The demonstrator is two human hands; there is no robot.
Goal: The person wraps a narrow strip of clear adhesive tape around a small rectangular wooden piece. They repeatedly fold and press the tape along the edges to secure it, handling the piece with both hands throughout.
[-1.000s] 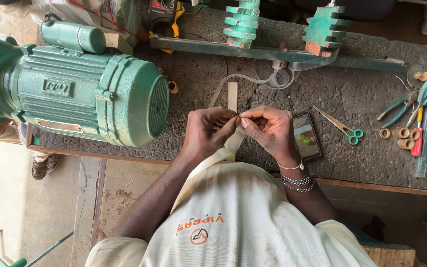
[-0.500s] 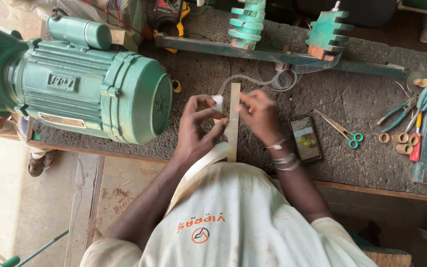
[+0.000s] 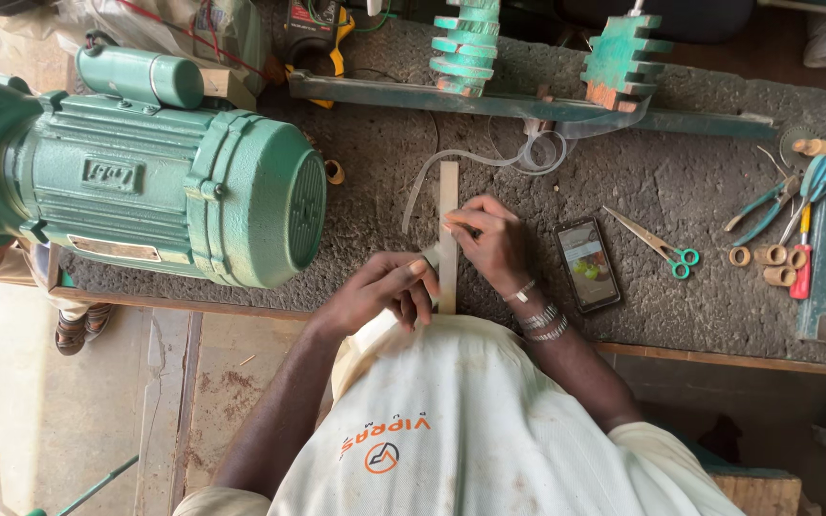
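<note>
Near the front edge of the worktop [image 3: 681, 315], about midway along it, a narrow pale wooden strip [image 3: 448, 186] lies pointing straight away from the person, flat on the rough, gritty grey surface, likely so both hands can work along its length. The right hand [image 3: 491, 241] is curled over the strip's middle, fingertips pressing on it, which pins it in place; bangles circle that wrist. The left hand [image 3: 386, 290] is pinched shut on a small pale piece [image 3: 429, 256] just beside the strip's near part; what the piece is made of I cannot tell. A clear flexible tube [image 3: 489, 162] curves from beside the strip's far end toward the back edge, where it coils below a long green metal rail [image 3: 528, 105] carrying two stepped green blocks [image 3: 466, 43]. Toward the left end of the worktop, a big green electric motor [image 3: 145, 182] with a ribbed cast body lies on its side, its round fan cover facing the hands. To the right of the hands a smartphone [image 3: 589, 265] rests face up, then green-handled scissors [image 3: 657, 244], some small tan rings [image 3: 769, 263], and blue-handled pliers [image 3: 778, 196] towards the right end, all within easy reach.
</note>
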